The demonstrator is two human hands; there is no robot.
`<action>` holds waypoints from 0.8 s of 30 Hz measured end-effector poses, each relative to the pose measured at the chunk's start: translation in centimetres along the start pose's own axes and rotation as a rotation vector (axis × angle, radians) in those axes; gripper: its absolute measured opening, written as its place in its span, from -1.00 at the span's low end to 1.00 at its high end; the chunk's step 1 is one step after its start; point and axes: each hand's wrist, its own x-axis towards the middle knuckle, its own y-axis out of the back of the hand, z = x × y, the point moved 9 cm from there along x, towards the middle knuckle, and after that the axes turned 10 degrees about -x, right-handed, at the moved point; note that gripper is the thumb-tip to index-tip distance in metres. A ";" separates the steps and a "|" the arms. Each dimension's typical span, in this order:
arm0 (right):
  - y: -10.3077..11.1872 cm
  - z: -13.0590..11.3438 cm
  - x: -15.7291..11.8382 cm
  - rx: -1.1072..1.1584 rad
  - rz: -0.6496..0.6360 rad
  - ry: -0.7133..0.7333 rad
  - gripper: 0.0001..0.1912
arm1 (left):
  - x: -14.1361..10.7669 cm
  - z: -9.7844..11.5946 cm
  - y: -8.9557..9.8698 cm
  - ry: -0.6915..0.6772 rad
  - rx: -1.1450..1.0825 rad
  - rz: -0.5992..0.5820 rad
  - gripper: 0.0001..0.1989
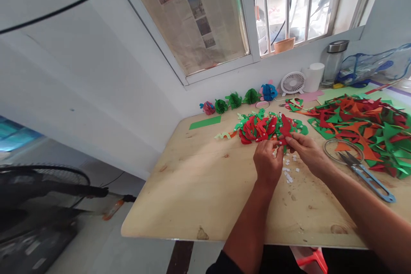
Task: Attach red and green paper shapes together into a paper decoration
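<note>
Both hands meet over the wooden table, in front of a pile of red and green cut pieces [257, 128]. My right hand [303, 147] pinches a red piece [285, 126] that stands up from its fingertips. My left hand [269, 159] is closed at the lower edge of the same red piece, with its fingertips pressed together. Small white squares [289, 177] lie scattered on the table just below and between the hands. A small white patch shows on the red piece near the fingertips.
Red, orange and green scraps [369, 128] heap at the right, beside a tape ring [327, 150] and blue-handled snips [374, 182]. Folded paper shapes [234, 100], a small fan [293, 82], a white cylinder [314, 77] and a glass bottle [333, 66] line the wall. A green strip [205, 123] lies at the back left.
</note>
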 end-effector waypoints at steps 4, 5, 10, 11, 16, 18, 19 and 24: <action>-0.4 -0.4 -0.1 -0.082 -0.040 0.070 -0.70 | 0.0 -0.4 0.2 0.025 0.000 0.015 -0.90; -0.5 -0.4 -0.1 -0.110 -0.044 0.081 -0.71 | 0.0 -0.5 0.2 0.034 -0.002 0.019 -0.90; -0.4 -0.7 -0.2 -0.248 -0.029 0.134 -0.70 | 0.1 -0.8 0.5 0.063 -0.010 0.036 -0.87; -0.4 -0.9 -0.3 -0.270 -0.025 0.154 -0.69 | 0.1 -0.8 0.5 0.061 -0.011 0.038 -0.87; -0.7 -1.6 -0.5 -0.360 -0.027 0.220 -0.68 | 0.0 -0.6 0.5 0.044 0.026 0.030 -0.84; -0.8 -1.8 -0.6 -0.390 -0.032 0.230 -0.68 | 0.0 -0.5 0.4 0.043 0.051 0.024 -0.84; -0.9 -1.9 -0.6 -0.401 -0.035 0.238 -0.67 | 0.0 -0.5 0.4 0.043 0.061 0.022 -0.84; -1.1 -2.5 -0.8 -0.446 -0.028 0.299 -0.65 | 0.0 -0.9 0.4 0.074 0.104 0.050 -0.86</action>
